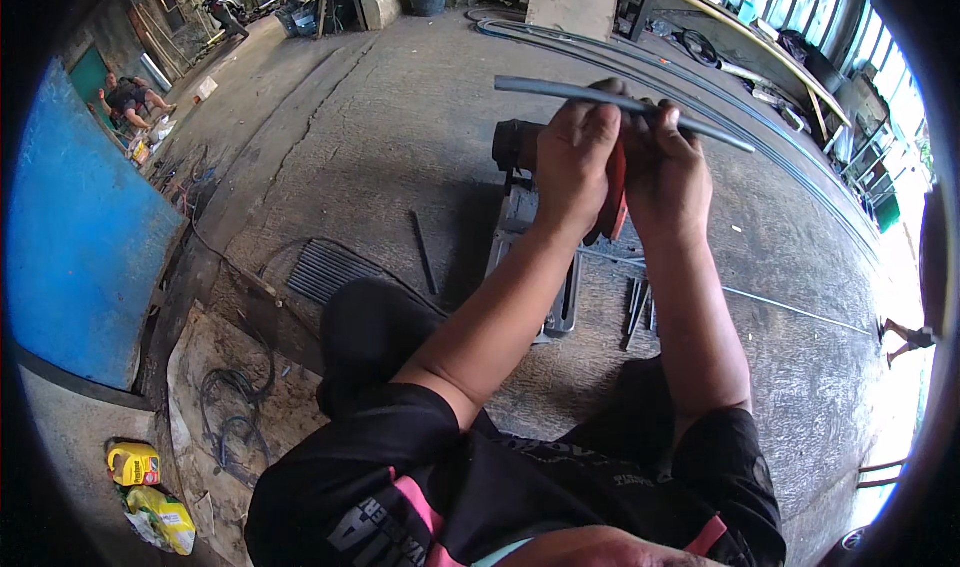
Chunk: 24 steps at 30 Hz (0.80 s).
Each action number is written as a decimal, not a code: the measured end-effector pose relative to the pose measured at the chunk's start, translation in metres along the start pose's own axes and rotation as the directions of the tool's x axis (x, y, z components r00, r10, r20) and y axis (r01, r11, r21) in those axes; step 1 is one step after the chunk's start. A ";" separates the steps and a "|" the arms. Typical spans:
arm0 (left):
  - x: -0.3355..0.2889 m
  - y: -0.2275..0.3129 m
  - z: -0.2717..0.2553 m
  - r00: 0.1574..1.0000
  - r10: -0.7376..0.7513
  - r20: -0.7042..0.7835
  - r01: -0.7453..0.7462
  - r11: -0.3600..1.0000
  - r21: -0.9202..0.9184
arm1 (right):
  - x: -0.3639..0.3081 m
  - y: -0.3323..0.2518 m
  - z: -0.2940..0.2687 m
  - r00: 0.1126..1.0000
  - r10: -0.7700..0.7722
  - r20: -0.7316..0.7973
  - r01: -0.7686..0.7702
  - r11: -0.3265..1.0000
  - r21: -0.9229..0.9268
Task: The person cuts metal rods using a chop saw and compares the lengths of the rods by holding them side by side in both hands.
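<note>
Both my hands are raised in front of me, closed round one dark grey metal rod (530, 87). My left hand (580, 157) grips it left of its middle, with the thicker-looking end sticking out to the left. My right hand (675, 172) grips it close by, and the thinner-looking end slants down to the right. Below and partly behind my hands stands a cut-off saw on the floor; its red guard (618, 192) shows between my forearms, and its metal base (565, 307) reaches toward me. Much of the saw is hidden by my arms.
A row of short rods (335, 270) lies at left, beside a single rod (424, 252). Thin bars (637, 307) lie right of the saw. Long bars (790, 167) stretch along the right. A cable (235, 402) curls near the blue panel (80, 237). Another person (135, 102) sits far left.
</note>
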<state>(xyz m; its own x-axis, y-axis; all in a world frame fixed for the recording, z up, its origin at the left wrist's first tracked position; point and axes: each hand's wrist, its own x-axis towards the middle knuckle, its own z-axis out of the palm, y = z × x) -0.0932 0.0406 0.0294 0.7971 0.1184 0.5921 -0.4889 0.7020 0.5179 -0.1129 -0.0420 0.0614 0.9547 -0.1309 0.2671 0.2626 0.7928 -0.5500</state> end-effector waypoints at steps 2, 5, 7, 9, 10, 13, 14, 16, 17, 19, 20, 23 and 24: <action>0.001 -0.001 -0.001 0.997 -0.001 -0.082 0.020 0.973 0.232 | 0.005 0.004 -0.002 0.998 0.036 -0.048 -0.039 0.997 -0.068; 0.014 0.003 -0.014 0.968 0.035 -0.249 0.081 0.895 0.439 | 0.023 0.018 -0.008 0.990 0.096 -0.107 -0.116 0.972 -0.204; 0.038 0.003 -0.040 0.940 0.147 -0.307 0.071 0.797 0.599 | 0.038 0.033 -0.004 0.948 0.261 -0.183 -0.298 0.929 -0.219; 0.065 0.011 -0.065 0.934 0.173 -0.313 0.078 0.754 0.652 | 0.059 0.058 -0.001 0.912 0.377 -0.160 -0.407 0.881 -0.242; 0.079 0.021 -0.082 0.916 0.187 -0.354 0.116 0.721 0.683 | 0.066 0.073 0.007 0.870 0.471 -0.146 -0.493 0.837 -0.237; 0.108 0.059 -0.141 0.904 0.265 -0.336 0.160 0.520 0.839 | 0.083 0.124 0.029 0.754 0.648 -0.107 -0.649 0.712 -0.268; 0.109 0.081 -0.150 0.899 0.256 -0.354 0.246 0.373 0.895 | 0.085 0.142 0.035 0.711 0.698 -0.086 -0.686 0.660 -0.306; 0.103 0.115 -0.177 0.877 0.333 -0.346 0.287 0.213 0.934 | 0.079 0.187 0.049 0.665 0.743 -0.075 -0.727 0.622 -0.290; 0.099 0.127 -0.187 0.862 0.279 -0.422 0.367 0.230 0.901 | 0.076 0.207 0.053 0.654 0.752 -0.080 -0.740 0.614 -0.274; 0.083 0.146 -0.212 0.836 0.283 -0.470 0.401 0.270 0.875 | 0.063 0.253 0.062 0.648 0.752 -0.125 -0.749 0.598 -0.287; 0.076 0.153 -0.230 0.855 0.285 -0.434 0.379 0.229 0.897 | 0.054 0.274 0.067 0.648 0.744 -0.164 -0.749 0.583 -0.314; 0.049 0.171 -0.293 0.846 0.324 -0.424 0.422 0.080 0.903 | 0.032 0.336 0.068 0.615 0.755 -0.227 -0.774 0.524 -0.354; 0.034 0.194 -0.360 0.849 0.315 -0.424 0.216 0.525 0.823 | 0.005 0.363 0.094 0.522 0.831 -0.191 -0.813 0.417 -0.406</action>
<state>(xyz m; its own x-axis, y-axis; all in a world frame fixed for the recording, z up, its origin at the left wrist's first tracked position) -0.0333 0.4336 -0.0716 0.6729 0.6195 0.4042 -0.3762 -0.1838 0.9081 -0.0257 0.3013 -0.0622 0.7431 0.4770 -0.4694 -0.6103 0.1953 -0.7677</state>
